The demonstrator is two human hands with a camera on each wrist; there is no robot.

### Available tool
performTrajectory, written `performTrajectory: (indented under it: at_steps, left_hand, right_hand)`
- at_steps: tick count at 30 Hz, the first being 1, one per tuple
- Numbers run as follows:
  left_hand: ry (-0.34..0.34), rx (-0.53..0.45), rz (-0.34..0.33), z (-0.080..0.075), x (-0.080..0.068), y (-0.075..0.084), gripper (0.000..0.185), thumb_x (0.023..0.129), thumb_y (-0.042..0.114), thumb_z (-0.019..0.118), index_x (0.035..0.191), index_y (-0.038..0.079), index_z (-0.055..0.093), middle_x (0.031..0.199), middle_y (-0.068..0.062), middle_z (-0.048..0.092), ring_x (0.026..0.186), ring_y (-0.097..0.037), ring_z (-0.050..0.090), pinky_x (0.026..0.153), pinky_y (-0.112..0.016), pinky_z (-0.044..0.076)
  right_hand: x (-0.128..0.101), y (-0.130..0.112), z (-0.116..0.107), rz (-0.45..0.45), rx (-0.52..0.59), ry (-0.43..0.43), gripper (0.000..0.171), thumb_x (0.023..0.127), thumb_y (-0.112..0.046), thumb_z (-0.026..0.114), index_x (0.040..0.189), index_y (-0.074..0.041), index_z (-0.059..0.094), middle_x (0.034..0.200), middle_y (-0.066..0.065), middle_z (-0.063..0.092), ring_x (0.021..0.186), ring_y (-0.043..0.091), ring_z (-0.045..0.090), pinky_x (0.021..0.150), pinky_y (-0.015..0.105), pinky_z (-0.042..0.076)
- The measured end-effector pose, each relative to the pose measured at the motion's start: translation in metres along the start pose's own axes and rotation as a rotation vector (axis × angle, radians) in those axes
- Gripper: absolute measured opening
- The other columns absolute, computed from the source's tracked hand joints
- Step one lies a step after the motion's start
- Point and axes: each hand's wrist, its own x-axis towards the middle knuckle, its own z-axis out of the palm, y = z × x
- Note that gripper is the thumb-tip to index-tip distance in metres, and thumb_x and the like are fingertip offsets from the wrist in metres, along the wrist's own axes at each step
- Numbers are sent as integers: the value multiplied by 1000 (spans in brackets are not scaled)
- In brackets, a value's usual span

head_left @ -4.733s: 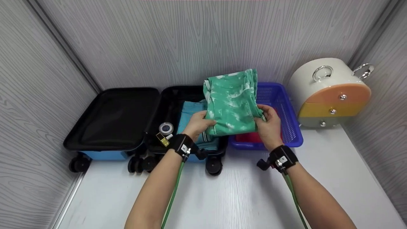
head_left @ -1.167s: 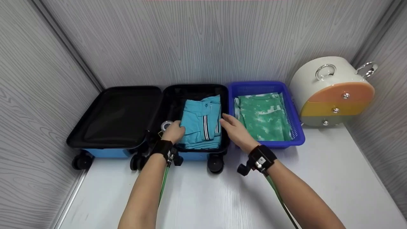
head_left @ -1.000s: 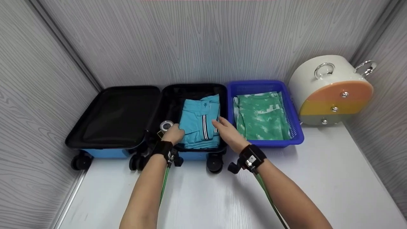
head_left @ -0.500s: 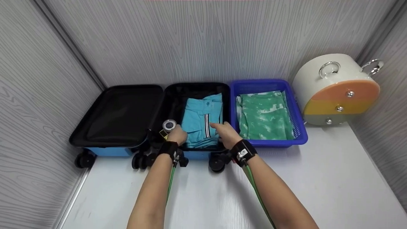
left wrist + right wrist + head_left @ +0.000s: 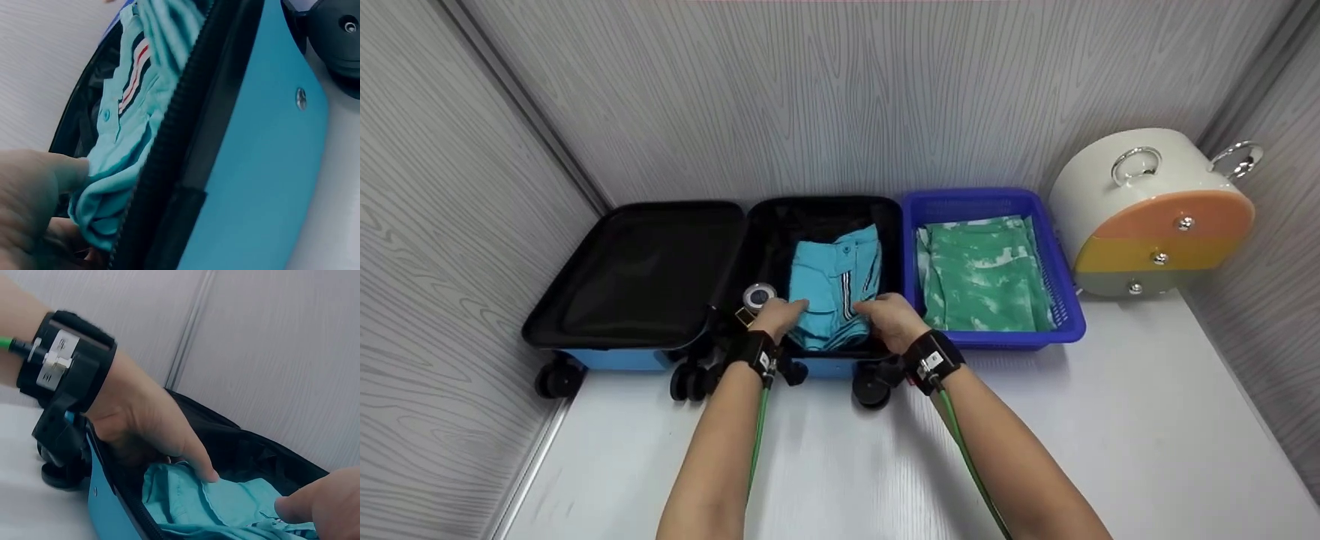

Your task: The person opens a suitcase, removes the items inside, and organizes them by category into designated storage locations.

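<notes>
Head view: a folded turquoise garment [image 5: 817, 274] with a striped band is lying inside the right half of an open suitcase [image 5: 821, 214], and it is being held by both hands, which are resting apart at its two sides. Its left edge is being pinched by the left hand [image 5: 780, 316]; its near right part is being gripped by the right hand [image 5: 895, 321], the thumb lying on top and the other fingers being mostly hidden. Left of the garment, within the suitcase, a round container [image 5: 760, 294] and a small gold item [image 5: 745, 316] are lying. Just right of the suitcase, a blue basket [image 5: 971, 195] is standing, and a green garment [image 5: 986, 274] is being held in it. Farther right of the suitcase, a cream drawer box [image 5: 1125, 176] is standing.

Left wrist view: the garment's end is being pinched inside the suitcase, beside its zipped edge [image 5: 169, 132]; a button [image 5: 106, 115] is showing.

Right wrist view: the left thumb [image 5: 199, 461] is being pressed onto the cloth within the suitcase. The right thumb [image 5: 298, 503] is showing opposite; whether cloth is being touched there cannot be told.
</notes>
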Motion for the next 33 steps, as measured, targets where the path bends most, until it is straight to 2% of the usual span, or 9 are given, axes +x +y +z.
performTrajectory:
  at_steps: [3, 6, 9, 11, 15, 18, 23, 29, 33]
  left_hand:
    - [1, 1, 24, 1, -2, 0, 65, 108, 26, 47, 159, -7, 24, 161, -25, 29, 138, -36, 42, 113, -43, 36]
    - [-4, 0, 37, -2, -3, 0, 61, 108, 22, 43, 159, -5, 25, 161, -25, 29, 135, -35, 42, 108, -42, 37]
    - [4, 7, 48, -5, -3, -1, 59, 107, 19, 40, 160, -3, 25, 155, -25, 38, 134, -33, 45, 101, -40, 41]
    - [41, -12, 63, -5, -3, -2, 58, 107, 17, 39, 160, -1, 25, 149, -22, 44, 98, -28, 52, 81, -38, 39]
    - [139, -106, 114, -1, -5, 1, 55, 108, 14, 36, 160, 0, 27, 146, -18, 45, 84, -21, 42, 78, -34, 37]
    - [205, -167, 176, 2, -9, 7, 52, 109, 13, 35, 160, 1, 29, 162, -17, 31, 111, -24, 46, 95, -34, 39]
    - [253, -229, 278, 6, -14, 16, 50, 110, 13, 35, 159, 3, 31, 160, -16, 35, 84, -29, 46, 87, -37, 42]
    - [246, -288, 403, 12, -17, 28, 49, 109, 10, 36, 157, 3, 37, 159, -13, 39, 139, -25, 43, 113, -34, 35]
    - [227, -341, 460, 20, -19, 38, 47, 108, 11, 42, 154, 4, 42, 156, -11, 44, 144, -24, 39, 115, -34, 35]
  right_hand:
    - [-2, 2, 1, -17, -53, 10, 72, 101, -12, 64, 158, 7, 24, 125, 13, 50, 80, 17, 47, 93, 34, 44]
    - [-5, 4, 5, -53, -151, 52, 75, 100, -9, 63, 160, 7, 19, 160, 18, 30, 125, 27, 50, 110, 39, 40]
    - [-6, 6, 10, -121, -235, 112, 69, 99, -3, 59, 157, 9, 25, 162, 22, 29, 144, 31, 34, 113, 41, 38]
    - [-6, 7, 13, -178, -261, 139, 60, 96, 3, 55, 152, 11, 35, 150, 22, 44, 125, 30, 49, 98, 36, 47]
    - [-7, 9, 16, -284, -247, 164, 43, 93, 10, 48, 136, 7, 55, 113, 15, 56, 82, 21, 51, 68, 29, 43]
    - [-7, 10, 15, -320, -198, 162, 47, 96, 10, 47, 142, 4, 53, 114, 13, 59, 74, 18, 48, 62, 26, 39]
    - [-6, 9, 9, -348, -148, 187, 60, 99, 7, 47, 157, 2, 35, 143, 16, 54, 91, 21, 55, 69, 27, 43]
    - [-11, 2, -6, -420, -179, 214, 58, 102, 2, 48, 158, 1, 32, 157, 19, 42, 132, 27, 50, 94, 33, 45]
    - [-15, -6, -22, -455, -188, 230, 57, 104, -1, 47, 159, 1, 31, 160, 18, 37, 143, 28, 41, 108, 36, 41]
